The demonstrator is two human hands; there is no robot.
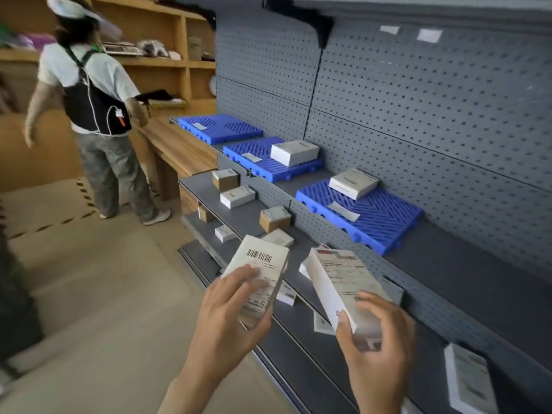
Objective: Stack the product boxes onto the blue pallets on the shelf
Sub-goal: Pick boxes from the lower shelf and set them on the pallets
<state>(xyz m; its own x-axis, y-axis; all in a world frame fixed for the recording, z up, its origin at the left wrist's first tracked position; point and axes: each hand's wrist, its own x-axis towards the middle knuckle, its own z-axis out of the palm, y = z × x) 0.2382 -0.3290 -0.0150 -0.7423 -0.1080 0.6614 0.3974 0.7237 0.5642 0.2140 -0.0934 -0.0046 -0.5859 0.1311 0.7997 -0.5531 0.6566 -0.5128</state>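
Observation:
My left hand (230,312) grips a white box with a barcode (263,264), held over the lower shelf. My right hand (376,339) grips a second white printed box (337,279), tilted, beside the first. Three blue pallets lie on the upper grey shelf: the nearest pallet (379,216) carries one white box (352,183), the middle pallet (263,162) carries one white box (294,152), and the far pallet (221,128) bears only a small label.
Several loose white and brown boxes (274,219) lie on the lower grey shelves (209,186). A white box (469,380) stands at the lower right. A person in a black vest (92,109) stands at the left by a wooden counter (182,147).

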